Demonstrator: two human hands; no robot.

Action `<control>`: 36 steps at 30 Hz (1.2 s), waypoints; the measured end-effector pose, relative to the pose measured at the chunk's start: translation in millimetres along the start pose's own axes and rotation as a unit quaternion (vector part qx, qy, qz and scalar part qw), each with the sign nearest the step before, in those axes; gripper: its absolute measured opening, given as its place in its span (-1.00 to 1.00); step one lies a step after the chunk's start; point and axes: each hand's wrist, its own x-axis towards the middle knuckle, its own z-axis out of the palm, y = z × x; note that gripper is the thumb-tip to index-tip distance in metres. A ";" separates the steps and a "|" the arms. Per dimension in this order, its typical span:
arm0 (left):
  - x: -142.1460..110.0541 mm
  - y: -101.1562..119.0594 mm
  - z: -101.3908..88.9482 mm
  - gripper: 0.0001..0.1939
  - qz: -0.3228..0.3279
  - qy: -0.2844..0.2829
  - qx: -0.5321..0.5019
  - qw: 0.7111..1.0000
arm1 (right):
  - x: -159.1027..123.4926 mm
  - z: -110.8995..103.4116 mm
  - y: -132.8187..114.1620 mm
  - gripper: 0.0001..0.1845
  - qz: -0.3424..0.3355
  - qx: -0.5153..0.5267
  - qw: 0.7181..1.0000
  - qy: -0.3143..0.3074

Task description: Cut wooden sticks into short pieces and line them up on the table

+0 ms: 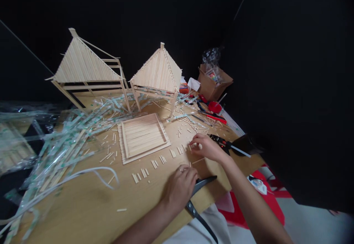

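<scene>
My right hand (205, 146) reaches over the table with its fingers curled and pinched at a short wooden stick at the right end of a row. Several small groups of short wooden sticks (155, 164) lie spaced along that row. My left hand (181, 185) rests closer to me, fingers bent together and pointing down; what they hold, if anything, is hidden. Beside it lie black-handled shears (192, 209), partly covered by that hand. Beyond the row is a flat stick panel (143, 135) with a raised rectangular frame.
Two stick-built models with pitched roofs, a larger one (85, 65) and a smaller one (157, 70), stand at the back. Plastic wrappers (72, 133) pile up at left. A black glue gun (221, 140), a cardboard box (211, 85) and a white cable (91, 169) are also around.
</scene>
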 end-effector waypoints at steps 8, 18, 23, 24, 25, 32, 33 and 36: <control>18.8 -3.2 -18.2 -0.64 -0.244 0.030 -0.473 0.846 | -56.2 -19.7 -58.5 -0.76 -0.025 0.059 0.998 -0.007; 18.0 -1.8 -32.0 -0.67 -0.323 0.015 -0.602 0.730 | -117.6 12.9 -68.0 -0.14 0.087 0.040 0.995 0.003; 21.1 4.2 -46.6 -0.68 -0.312 0.046 -0.629 0.711 | -148.3 69.5 -75.7 0.22 0.107 -0.062 0.990 -0.066; 20.7 6.8 -49.4 -0.69 -0.306 0.048 -0.634 0.708 | -151.9 76.7 -75.5 0.18 0.115 -0.078 0.989 -0.054; 20.0 9.4 -52.1 -0.69 -0.299 0.046 -0.638 0.708 | -155.0 81.2 -74.6 0.14 0.125 -0.091 0.987 -0.037; 16.2 18.6 -62.4 -0.75 -0.261 0.042 -0.634 0.727 | -168.5 60.5 -68.4 -0.39 0.162 -0.085 0.983 0.021; 16.1 19.0 -62.8 -0.76 -0.263 0.045 -0.635 0.725 | -169.1 55.9 -68.7 -0.45 0.154 -0.075 0.985 0.037; 14.4 21.4 -62.6 -0.76 -0.254 0.044 -0.648 0.717 | -166.6 47.0 -69.9 -0.48 0.116 -0.071 0.983 0.124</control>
